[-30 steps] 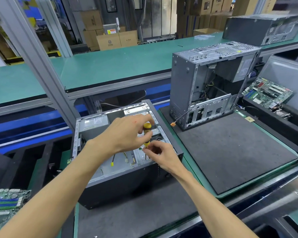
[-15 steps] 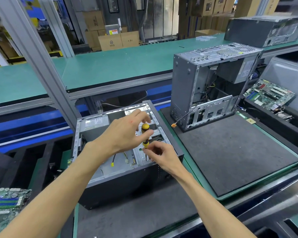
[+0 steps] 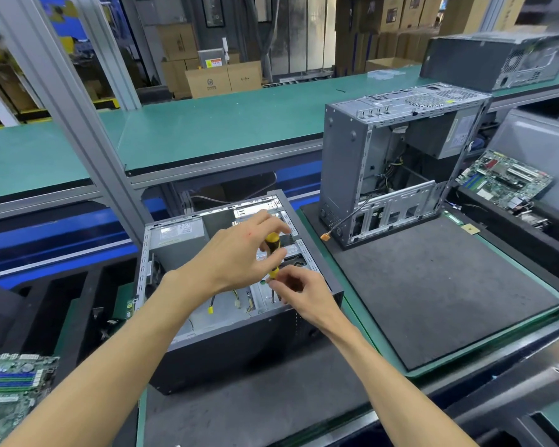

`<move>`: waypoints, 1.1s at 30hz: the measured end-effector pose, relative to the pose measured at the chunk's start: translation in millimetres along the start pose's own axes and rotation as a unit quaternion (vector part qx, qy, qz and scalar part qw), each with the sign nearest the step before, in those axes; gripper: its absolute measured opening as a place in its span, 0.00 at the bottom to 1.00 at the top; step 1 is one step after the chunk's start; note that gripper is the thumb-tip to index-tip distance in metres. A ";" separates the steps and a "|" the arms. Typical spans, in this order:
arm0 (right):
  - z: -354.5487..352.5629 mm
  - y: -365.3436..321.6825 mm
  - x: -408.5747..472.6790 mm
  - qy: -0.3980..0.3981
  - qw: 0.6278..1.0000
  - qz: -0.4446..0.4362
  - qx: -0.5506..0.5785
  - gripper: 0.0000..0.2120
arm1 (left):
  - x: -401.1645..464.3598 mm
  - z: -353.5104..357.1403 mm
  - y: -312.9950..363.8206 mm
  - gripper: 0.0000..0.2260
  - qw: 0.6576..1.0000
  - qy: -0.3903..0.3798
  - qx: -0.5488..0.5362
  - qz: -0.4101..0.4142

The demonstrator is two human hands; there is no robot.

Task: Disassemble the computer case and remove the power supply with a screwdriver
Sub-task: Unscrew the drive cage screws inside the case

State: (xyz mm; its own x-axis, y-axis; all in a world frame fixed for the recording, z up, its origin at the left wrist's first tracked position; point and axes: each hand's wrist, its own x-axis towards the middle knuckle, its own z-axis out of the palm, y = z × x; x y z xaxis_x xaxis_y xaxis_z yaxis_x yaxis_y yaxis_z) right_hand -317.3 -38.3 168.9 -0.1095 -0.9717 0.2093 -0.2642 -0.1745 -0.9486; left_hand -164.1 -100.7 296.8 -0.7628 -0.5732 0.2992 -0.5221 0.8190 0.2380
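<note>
Here we go, centre of the frame: I've got the open computer case (image 3: 239, 333) lying on its side on the dark foam mat (image 3: 255, 411), open face up, and both hands are over its right half. My left hand (image 3: 239, 256) is curled around the yellow-and-black screwdriver (image 3: 273, 250), fingers wrapped on the handle, thumb side toward the camera. The tool stands close to upright, tip pointing down into the case. Just below it, my right hand (image 3: 300, 293) is pinched in at the lower end of the screwdriver, fingertips closed together around the shaft area; whether they also hold a screw I cannot tell, it's too small.

The power supply (image 3: 178, 243) sits in the upper left corner of the case, a grey box with a white label on top, well clear of both hands. Loose cables with yellow and white connectors (image 3: 223, 306) dangle inside the case under my left wrist.

Right of centre, a second case (image 3: 391, 169) stands upright on another foam mat (image 3: 449, 285), side panel off. A motherboard (image 3: 504, 179) lies at the right edge of the frame, and another board (image 3: 10, 388) shows at lower left. The green workbench (image 3: 207, 130) runs across the upper part.
</note>
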 end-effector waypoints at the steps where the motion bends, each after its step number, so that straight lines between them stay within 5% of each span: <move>1: 0.0 0.1 0.0 0.000 1.000 0.001 0.001 0.03 | -0.9 -1.0 -0.8 0.11 1.000 -0.010 -0.016 0.015; 7: 2.4 -2.1 -0.4 -0.003 1.000 -0.010 -0.003 0.06 | 1.9 -2.4 -4.6 0.06 1.000 0.011 -0.022 -0.018; 12: 3.1 -1.7 -0.9 -0.004 1.000 -0.011 -0.016 0.06 | 3.9 4.0 -3.1 0.21 0.994 0.021 0.055 -0.091; 17: 3.2 -0.6 -0.8 0.015 1.000 -0.020 -0.011 0.03 | -4.9 10.3 -13.3 0.16 0.987 0.048 -0.062 -0.142; 20: 3.6 0.0 0.0 0.014 0.999 -0.025 -0.019 0.05 | -20.7 28.9 -33.0 0.05 0.979 -0.005 -0.102 -0.178; 24: 3.6 3.3 -0.3 0.024 1.000 -0.001 0.016 0.08 | -44.6 64.7 -49.6 0.06 0.966 -0.120 -0.129 -0.187; 33: 3.5 7.1 0.1 0.046 0.996 0.033 0.070 0.10 | -49.2 86.6 -47.8 0.08 0.965 -0.093 -0.161 -0.186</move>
State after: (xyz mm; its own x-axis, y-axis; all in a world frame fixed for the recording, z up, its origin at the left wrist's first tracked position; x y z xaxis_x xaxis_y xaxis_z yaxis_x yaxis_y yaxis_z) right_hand -315.9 -40.2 161.3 -0.2119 -0.9640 0.1608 -0.1173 -0.1383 -0.9834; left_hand -134.7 -109.4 190.8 -0.6166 -0.7869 -0.0263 -0.6505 0.4903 0.5800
